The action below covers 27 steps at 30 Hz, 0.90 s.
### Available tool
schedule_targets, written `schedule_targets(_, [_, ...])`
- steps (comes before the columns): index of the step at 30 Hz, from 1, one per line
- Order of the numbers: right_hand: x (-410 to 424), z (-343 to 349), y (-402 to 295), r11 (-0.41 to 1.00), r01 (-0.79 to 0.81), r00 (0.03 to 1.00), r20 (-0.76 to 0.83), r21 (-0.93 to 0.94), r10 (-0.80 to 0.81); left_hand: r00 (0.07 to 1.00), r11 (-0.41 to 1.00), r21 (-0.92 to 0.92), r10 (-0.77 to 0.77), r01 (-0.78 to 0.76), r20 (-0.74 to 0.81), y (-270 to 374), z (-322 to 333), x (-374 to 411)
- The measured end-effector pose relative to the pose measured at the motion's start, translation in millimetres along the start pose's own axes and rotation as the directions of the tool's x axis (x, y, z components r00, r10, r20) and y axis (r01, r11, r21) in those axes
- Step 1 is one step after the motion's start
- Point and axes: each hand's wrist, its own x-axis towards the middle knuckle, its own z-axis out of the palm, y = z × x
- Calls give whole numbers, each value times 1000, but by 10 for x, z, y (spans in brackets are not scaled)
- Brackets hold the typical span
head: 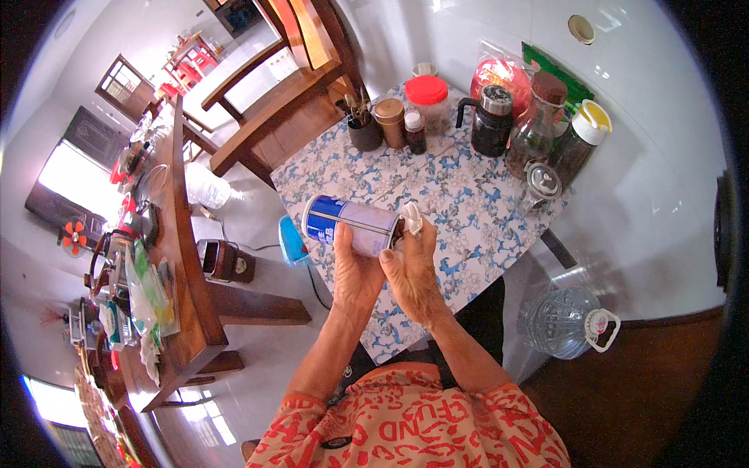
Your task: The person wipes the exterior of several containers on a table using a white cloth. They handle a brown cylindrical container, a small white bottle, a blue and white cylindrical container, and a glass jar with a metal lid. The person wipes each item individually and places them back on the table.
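My left hand [358, 270] grips a blue and white printed canister [351, 225] that lies tilted on its side in the air above the small table. At the canister's right end, my right hand [412, 272] pinches a crumpled white tissue or cloth [412, 217] between its fingers, and its thumb is by the canister's rim. Something dark shows at that end; what it is cannot be told. Beneath both hands is the table's blue and white floral cover [462, 205].
Along the table's far side stand a red-lidded jar [426, 96], a brown canister [391, 120], a dark-handled jug [492, 123] and a glass teapot [541, 184]. A large water bottle [556, 324] stands at the right. A cluttered wooden table [196, 292] is at the left.
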Motion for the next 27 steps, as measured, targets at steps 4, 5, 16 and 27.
schedule_targets(4, [-108, -14, 45, 967, -28, 994, 90, -255, 53, 997, 999, 45, 14, -11, -80, -53, -103, 21])
schedule_targets(5, [-118, -29, 41, 976, -47, 991, 113, -213, 72, 996, 999, 40, 9, -6, -93, -58, -113, 40])
schedule_targets(16, [10, -238, -124, 973, 209, 972, -88, -93, -217, 992, 1000, -23, -2, -1, -122, -230, -278, 196])
schedule_targets(27, [-28, -76, 144, 997, 41, 992, -118, -59, -48, 980, 998, 32, 67, -62, -188, -363, -237, 112])
